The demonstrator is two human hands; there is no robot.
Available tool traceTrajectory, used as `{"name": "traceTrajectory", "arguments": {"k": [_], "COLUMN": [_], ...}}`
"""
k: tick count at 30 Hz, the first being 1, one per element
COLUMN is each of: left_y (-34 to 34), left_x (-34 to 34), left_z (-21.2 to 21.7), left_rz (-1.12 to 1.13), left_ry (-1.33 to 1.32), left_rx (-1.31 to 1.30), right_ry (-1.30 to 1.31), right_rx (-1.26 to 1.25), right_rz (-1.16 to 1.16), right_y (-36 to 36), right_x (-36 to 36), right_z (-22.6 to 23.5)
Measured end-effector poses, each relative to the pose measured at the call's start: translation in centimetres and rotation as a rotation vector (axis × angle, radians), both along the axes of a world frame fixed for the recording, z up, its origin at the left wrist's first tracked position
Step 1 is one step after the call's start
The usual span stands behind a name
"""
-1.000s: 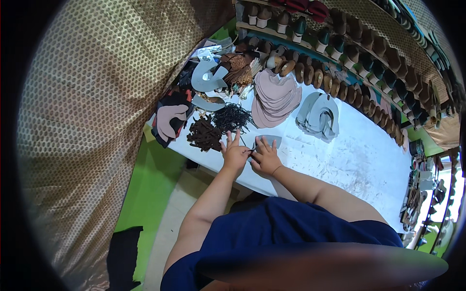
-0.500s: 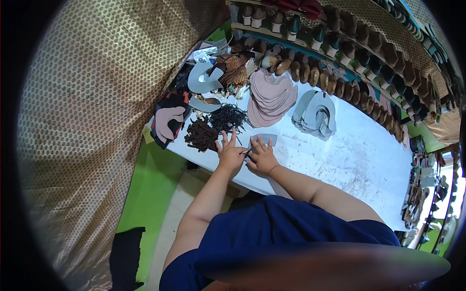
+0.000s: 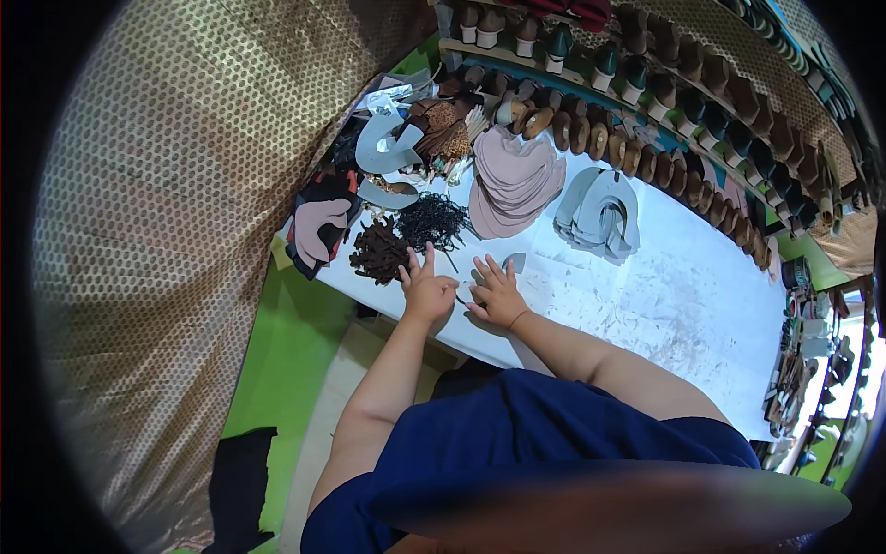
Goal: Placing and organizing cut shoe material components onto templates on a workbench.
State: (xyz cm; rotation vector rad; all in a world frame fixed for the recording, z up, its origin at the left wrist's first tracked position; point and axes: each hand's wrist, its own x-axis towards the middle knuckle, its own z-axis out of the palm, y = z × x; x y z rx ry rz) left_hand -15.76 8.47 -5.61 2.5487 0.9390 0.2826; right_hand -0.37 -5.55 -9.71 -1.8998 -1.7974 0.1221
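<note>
At the table's near edge, a short thin dark strip (image 3: pixel 461 299) spans the gap between my hands. The thumb and forefinger of my left hand (image 3: pixel 430 295) appear pressed together at its left end, the other fingers stretched out. My right hand (image 3: pixel 499 297) lies spread on the white tabletop, its thumb near the strip's right end. A grey cut piece (image 3: pixel 518 263) shows just past the right fingertips. Close to my left hand lie a pile of short dark brown strips (image 3: pixel 380 254) and a tangle of black strips (image 3: pixel 430 222).
Farther back lie stacked pinkish cut pieces (image 3: pixel 515 185) and stacked grey curved pieces (image 3: pixel 598 214). Rows of shoe lasts (image 3: pixel 637 157) line the back and the shelf. At the left are scraps and a pinkish curved piece (image 3: pixel 318 229). A patterned gold curtain (image 3: pixel 175 231) hangs beside the table.
My left hand has moved slightly left, away from my right, widening the gap between them. The right hand has shifted little, and more of the dark strip shows.
</note>
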Motion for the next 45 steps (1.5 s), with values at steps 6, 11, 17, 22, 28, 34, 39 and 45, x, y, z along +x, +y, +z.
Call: {"name": "traceTrajectory", "arguments": {"k": [6,11,17,22,28,34,39,45], "left_y": [1.0,1.2,1.2,1.2,-0.1,1.2,1.4,2.6], "left_x": [2.3,3.7,4.6,4.3,4.7,3.3,4.0,3.9], "left_z": [1.1,2.7,2.3,0.0,0.3,-1.7,-1.1,-0.9], "left_rz": [-0.082,-0.123,-0.158,-0.118,-0.207,-0.201,-0.200,-0.218], "left_ry": [0.139,0.272,0.361,0.330,0.249,0.082,0.061,0.064], "left_rx": [0.047,0.033,0.064,0.109,0.108,0.132,0.111,0.119], "right_ry": [0.005,0.008,0.014,0.039,0.087,0.166,0.144,0.140], "right_rx": [0.043,0.023,0.022,0.005,-0.007,-0.074,-0.111,-0.139], "right_rz": [0.004,0.003,0.000,0.014,-0.001,-0.020,-0.033,-0.027], "right_y": [0.1,0.0,-0.1,0.0,-0.2,-0.2,-0.2,-0.4], "right_x": [0.0,0.1,0.0,-0.2,0.0,-0.3,-0.2,-0.3], "right_z": [-0.4,-0.2,0.2,0.4,0.4,1.4,1.8,2.6]}}
